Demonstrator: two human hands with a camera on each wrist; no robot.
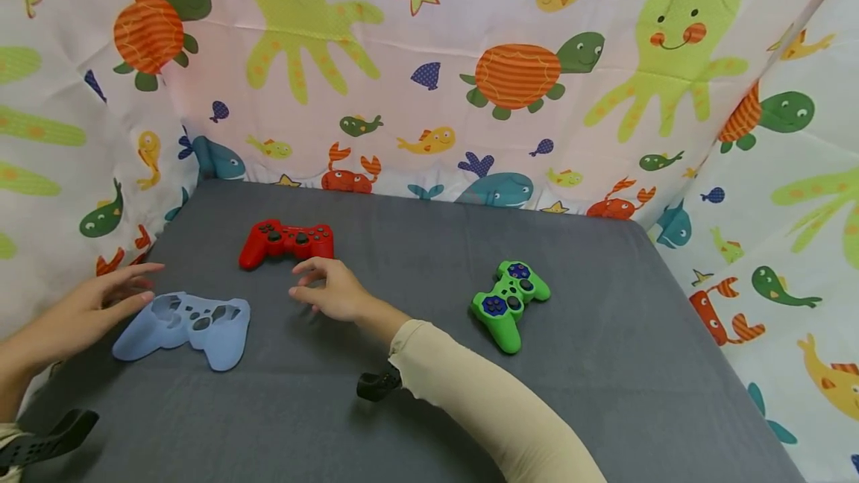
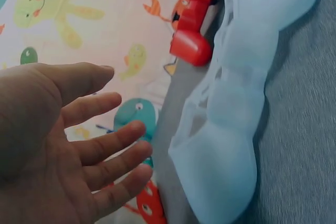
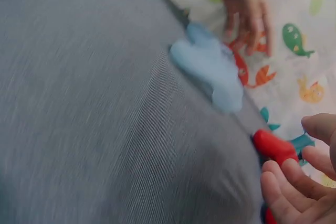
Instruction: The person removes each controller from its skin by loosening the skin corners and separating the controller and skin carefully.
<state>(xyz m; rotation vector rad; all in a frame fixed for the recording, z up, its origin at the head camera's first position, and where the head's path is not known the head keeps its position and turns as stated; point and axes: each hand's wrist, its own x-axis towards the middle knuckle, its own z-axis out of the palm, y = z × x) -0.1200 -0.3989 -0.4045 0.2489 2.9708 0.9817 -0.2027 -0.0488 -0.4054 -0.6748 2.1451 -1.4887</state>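
A light blue silicone controller cover (image 1: 171,330) with cut-out holes lies on the grey table at the left. My left hand (image 1: 107,302) hovers at its left end, fingers loosely extended and holding nothing; in the left wrist view the hand (image 2: 89,140) shows apart from the cover (image 2: 239,93). Behind the cover is a red game controller (image 1: 287,241). Between the cover and the red controller, a little to the right, hangs my right hand (image 1: 330,289), its fingers relaxed and bent with nothing in them. In the right wrist view those fingers overlap the red controller (image 3: 275,145).
A green game controller (image 1: 508,300) with dark blue button areas lies at an angle on the right of the grey tabletop (image 1: 604,364). A patterned cloth (image 1: 436,80) with sea animals rises behind and along both sides. A black wrist strap (image 1: 379,384) hangs under the right forearm.
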